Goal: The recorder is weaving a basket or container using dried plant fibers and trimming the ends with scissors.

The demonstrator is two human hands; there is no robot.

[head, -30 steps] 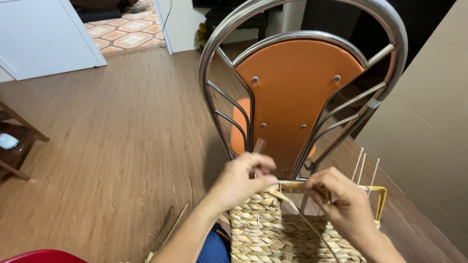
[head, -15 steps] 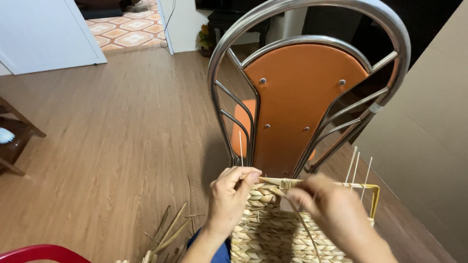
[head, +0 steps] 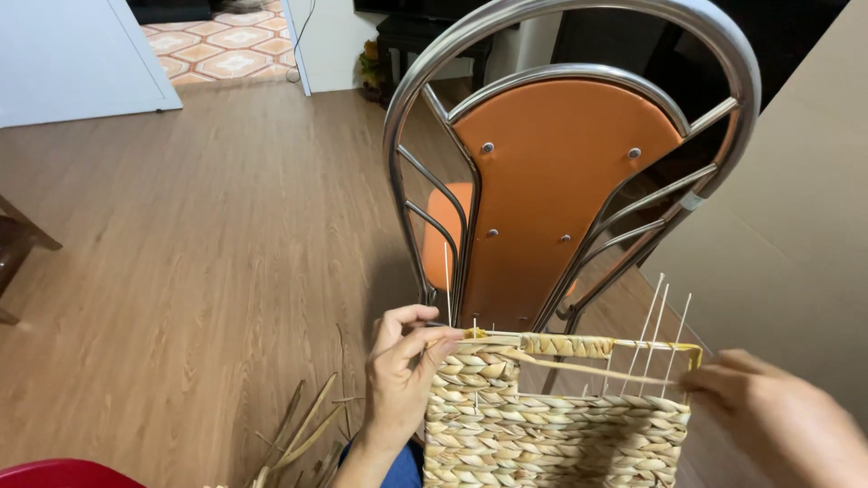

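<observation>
On the brown wood-plank floor [head: 181, 253], a chair [head: 561, 181] with a chrome tube frame and an orange padded back stands directly ahead, its back facing the camera. A plain beige wall panel [head: 796, 226] runs along the right side. A white door [head: 72, 54] closes the upper left corner, with patterned tiles [head: 226, 41] beyond it.

Against the lower part of the chair back sits a partly woven basket panel [head: 551, 434] of braided straw, built on a wire frame; thin pale uprights [head: 655, 330] project above its top right edge.

The left hand [head: 402, 375] grips the upper left corner of the panel, fingers curled, thumb and forefinger pinching the end of a straw strand [head: 579, 368]. That strand runs slantwise across the top of the weave to the right hand [head: 778, 420], which is blurred at the panel's right edge; whether it pinches the strand cannot be told.

Loose dry straw stalks [head: 303, 429] lie on the floor just left of the left forearm. A red rim [head: 54, 472] shows at the bottom left corner.
</observation>
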